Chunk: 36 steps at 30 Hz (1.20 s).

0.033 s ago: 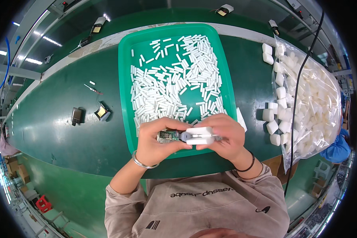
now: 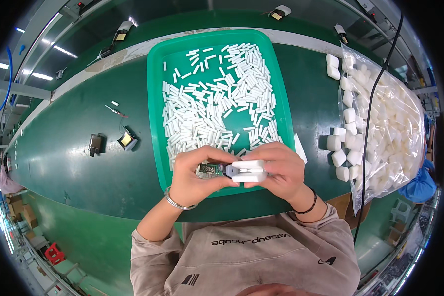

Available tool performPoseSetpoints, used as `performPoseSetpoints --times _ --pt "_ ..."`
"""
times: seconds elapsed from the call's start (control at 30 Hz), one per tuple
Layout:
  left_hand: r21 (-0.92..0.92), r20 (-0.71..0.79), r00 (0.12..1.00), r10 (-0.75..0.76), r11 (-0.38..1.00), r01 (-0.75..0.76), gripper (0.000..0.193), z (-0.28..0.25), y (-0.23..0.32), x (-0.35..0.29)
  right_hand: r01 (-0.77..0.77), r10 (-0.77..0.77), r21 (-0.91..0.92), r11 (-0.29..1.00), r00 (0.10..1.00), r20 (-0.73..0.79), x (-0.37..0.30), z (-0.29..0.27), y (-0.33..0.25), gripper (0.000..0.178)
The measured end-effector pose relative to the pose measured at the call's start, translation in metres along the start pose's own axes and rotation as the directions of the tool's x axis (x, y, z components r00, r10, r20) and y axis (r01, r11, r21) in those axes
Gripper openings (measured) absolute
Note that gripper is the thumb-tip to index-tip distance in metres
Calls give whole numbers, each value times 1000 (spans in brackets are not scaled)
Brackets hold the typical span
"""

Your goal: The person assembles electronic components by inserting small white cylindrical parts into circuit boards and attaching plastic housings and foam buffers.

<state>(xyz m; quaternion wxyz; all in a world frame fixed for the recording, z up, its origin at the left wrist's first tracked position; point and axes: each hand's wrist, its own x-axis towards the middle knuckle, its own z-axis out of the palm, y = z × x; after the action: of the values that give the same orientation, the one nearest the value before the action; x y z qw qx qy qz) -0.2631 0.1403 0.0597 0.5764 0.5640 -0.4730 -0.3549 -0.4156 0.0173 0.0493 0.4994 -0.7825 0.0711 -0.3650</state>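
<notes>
White plastic shell [image 2: 248, 170], pinched by right hand [image 2: 280, 170]; small green circuit board [image 2: 209, 170], pinched by left hand [image 2: 195, 175]; both touching, held above near rim of green tray [image 2: 155, 123] of white sticks [image 2: 217, 103].

Both arms come up from six o'clock and meet in the middle. The left hand [image 2: 195, 176] is curled, with its thumb on top and fingers tucked under, pinching tight. The right hand [image 2: 277, 170] curls in from three o'clock, fingers bent and closed. The two hands almost touch.
</notes>
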Motion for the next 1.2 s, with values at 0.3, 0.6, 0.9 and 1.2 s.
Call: performPoseSetpoints --times 0.3,0.6,0.9,1.2 --pt "177 -39 999 -8 984 15 52 3 1 1 -49 51 47 998 998 -43 -2 11 0 35" --pt "373 -318 948 -27 915 151 32 -97 -1 39 -118 158 -342 932 983 91 12 -6 -2 56" --pt "306 -881 467 78 846 436 50 -366 -100 141 -48 305 -563 825 876 373 15 -10 9 42" --pt "963 -232 936 265 196 183 53 -336 -109 201 -38 292 -462 886 819 494 16 -8 18 19"
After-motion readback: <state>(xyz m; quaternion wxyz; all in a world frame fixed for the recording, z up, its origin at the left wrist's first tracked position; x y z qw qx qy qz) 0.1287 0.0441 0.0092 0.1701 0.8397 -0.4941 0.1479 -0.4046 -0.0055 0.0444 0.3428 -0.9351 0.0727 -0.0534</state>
